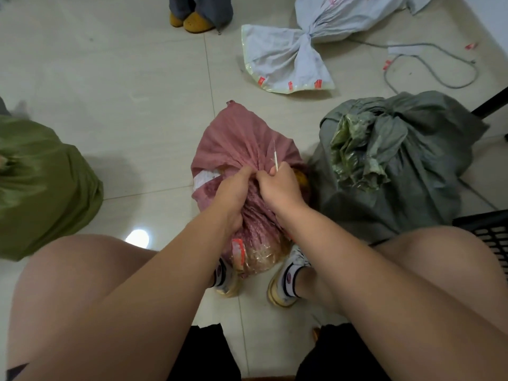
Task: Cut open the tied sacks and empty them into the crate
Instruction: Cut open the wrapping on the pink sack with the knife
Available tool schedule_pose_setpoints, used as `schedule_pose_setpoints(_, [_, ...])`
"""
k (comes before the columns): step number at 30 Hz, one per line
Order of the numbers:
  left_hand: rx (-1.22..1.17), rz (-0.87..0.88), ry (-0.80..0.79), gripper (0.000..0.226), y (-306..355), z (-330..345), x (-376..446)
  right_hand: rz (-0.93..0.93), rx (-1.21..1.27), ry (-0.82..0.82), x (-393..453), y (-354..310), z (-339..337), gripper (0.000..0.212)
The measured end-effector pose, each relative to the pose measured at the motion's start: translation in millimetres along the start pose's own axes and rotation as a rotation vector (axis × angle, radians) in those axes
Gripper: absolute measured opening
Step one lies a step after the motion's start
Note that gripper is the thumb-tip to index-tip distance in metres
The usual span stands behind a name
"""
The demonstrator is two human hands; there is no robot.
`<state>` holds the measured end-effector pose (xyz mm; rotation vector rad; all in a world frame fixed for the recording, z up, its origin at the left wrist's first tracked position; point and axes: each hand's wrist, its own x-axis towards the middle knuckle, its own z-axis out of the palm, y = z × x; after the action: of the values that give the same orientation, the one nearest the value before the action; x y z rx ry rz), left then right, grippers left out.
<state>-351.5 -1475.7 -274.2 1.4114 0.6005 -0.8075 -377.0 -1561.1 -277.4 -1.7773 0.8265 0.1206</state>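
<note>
A pink woven sack point(233, 138) stands on the tiled floor between my feet, its neck gathered into pleats. My left hand point(236, 188) grips the bunched neck from the left. My right hand point(277, 182) pinches a thin pale blade or strip point(275, 155) that sticks up against the gathered neck. A grey sack point(398, 171) with a crumpled tied top stands just right of the pink one. A green sack point(41, 188) sits at the left edge. A white tied sack point(316, 37) lies further back. A black slotted crate point(489, 232) shows at the right edge.
Another person's feet in yellow slippers point(192, 20) stand at the top. A grey cord point(428, 67) loops on the floor at the upper right, with small red scraps nearby. A dark bar point(489, 103) crosses the right edge. My knees frame the pink sack.
</note>
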Motion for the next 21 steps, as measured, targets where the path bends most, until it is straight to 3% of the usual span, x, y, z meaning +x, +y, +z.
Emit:
schedule_pose_setpoints(6, [-0.063, -0.010, -0.022, 0.040, -3, 0, 15, -0.165, -0.297, -0.090, -3, -23, -29, 0.037])
schedule_pose_setpoints(13, [-0.083, -0.008, -0.153, 0.019, -14, -13, 16, -0.177, -0.540, -0.182, -6, -29, -58, 0.037])
schedule_pose_setpoints(21, [-0.108, -0.034, -0.217, 0.024, -6, -7, 7, -0.232, -0.752, -0.231, -10, -22, -65, 0.037])
